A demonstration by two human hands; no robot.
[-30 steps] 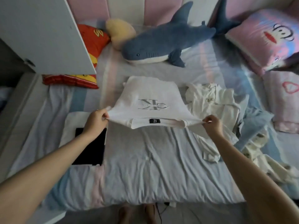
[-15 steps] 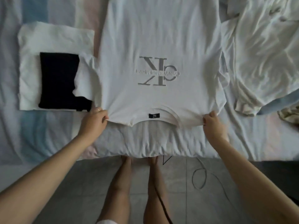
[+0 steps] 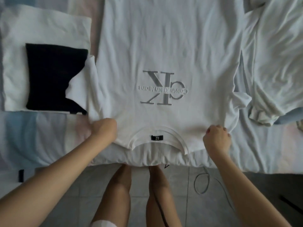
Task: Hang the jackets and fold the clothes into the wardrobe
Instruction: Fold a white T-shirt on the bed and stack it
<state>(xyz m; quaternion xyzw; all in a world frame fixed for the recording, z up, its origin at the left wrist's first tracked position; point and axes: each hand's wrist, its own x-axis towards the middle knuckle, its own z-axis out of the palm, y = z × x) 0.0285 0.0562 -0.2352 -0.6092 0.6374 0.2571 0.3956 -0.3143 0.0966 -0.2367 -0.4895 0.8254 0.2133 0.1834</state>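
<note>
left hand [image 3: 103, 131]: arm stretched forward, fingers curled under, gripping the t-shirt's shoulder edge just left of the collar
right hand [image 3: 216, 140]: fist, knuckles up, fingers closed on the other shoulder edge
t-shirt [image 3: 164, 46]: between the hands and beyond them, flat on the bed, collar toward the person; soft white knit, light wrinkles, grey logo, black neck label [image 3: 157, 137]
folded stack: beyond the left hand, black piece [image 3: 49, 76] on white square [image 3: 41, 22]; a shirt sleeve overlaps the black
loose pile [image 3: 275, 54]: beyond the right hand, crumpled white fabric
sheet [image 3: 32, 136]: pastel stripes, creased
</note>
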